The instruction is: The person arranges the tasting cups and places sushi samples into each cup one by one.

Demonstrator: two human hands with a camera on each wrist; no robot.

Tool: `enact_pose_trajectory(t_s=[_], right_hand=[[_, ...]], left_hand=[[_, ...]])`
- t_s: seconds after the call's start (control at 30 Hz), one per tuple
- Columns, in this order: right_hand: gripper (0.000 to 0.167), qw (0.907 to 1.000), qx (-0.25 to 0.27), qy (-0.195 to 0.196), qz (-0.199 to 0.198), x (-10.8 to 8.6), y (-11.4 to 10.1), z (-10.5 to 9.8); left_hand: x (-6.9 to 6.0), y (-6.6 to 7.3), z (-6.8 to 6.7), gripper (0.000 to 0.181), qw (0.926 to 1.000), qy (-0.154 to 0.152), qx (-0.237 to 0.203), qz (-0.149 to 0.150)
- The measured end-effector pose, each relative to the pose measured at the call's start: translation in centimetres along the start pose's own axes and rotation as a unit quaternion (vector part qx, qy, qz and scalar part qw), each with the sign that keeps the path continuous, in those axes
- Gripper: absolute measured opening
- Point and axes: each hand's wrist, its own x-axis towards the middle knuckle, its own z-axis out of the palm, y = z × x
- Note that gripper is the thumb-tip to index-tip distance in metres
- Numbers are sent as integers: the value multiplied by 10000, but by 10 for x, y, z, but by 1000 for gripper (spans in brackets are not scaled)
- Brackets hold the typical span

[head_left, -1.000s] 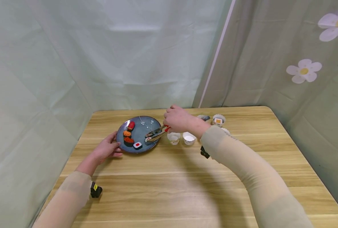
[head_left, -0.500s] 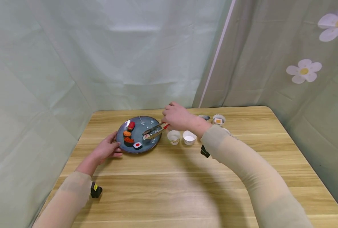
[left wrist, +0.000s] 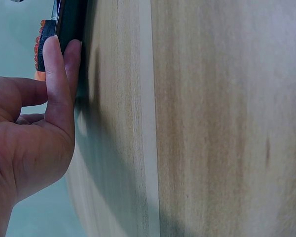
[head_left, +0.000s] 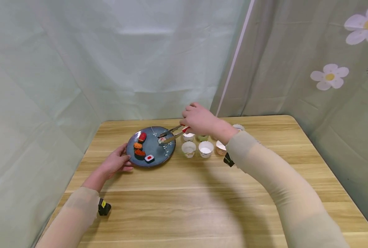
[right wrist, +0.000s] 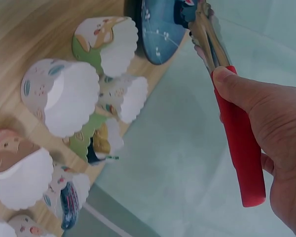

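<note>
My left hand [head_left: 117,162] holds the left rim of a blue round plate [head_left: 152,148]; in the left wrist view its fingers [left wrist: 59,79] lie against the plate's edge. My right hand [head_left: 199,119] grips red-handled tongs [right wrist: 240,148] above the plate's right side. Between the tong tips is a pale sushi piece [head_left: 162,140], over or on the plate; whether it touches the plate I cannot tell. Along the plate's left side lie a red piece [head_left: 142,137], an orange piece [head_left: 138,146], a red-topped dark piece [head_left: 139,154] and a white-and-red roll [head_left: 149,158].
Several paper cups stand right of the plate, among them a front cup [head_left: 188,150] and a white one [head_left: 206,149]. In the right wrist view, one cup holds a yellow piece [right wrist: 101,139] and another a dark blue piece [right wrist: 69,205]. A curtain hangs behind the table.
My right hand and the tongs have moved back and slightly right, and the pale piece has shifted toward the plate's back with them. My left hand stays on the rim.
</note>
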Motion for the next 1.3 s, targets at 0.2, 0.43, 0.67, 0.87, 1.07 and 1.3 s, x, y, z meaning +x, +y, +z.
enact_pose_trajectory(t_s=[0.2,0.43,0.67,0.87,1.07,1.3], right_hand=[[32,9998,16,-40,208,-10,10,-4],[33,9989,119,-195,412,-24,23,-3],[34,9987,118,-175,465,-35,33,-2],[29,9987,40,-45,515,-44,44,0],[25,9977,45,-51,668,-54,53,3],[28,9967,79,-167,786,-56,57,8]], left_hand=[[0,1,0,71,10000,1,5,10],[0,1,0,71,10000,41,8,-17],[0,0,-1,71,10000,57,18,-44],[1,1,0,71,10000,46,-4,-41],[2,1,0,70,10000,60,-46,-37],[2,-1,-2,71,10000,35,-43,-22]])
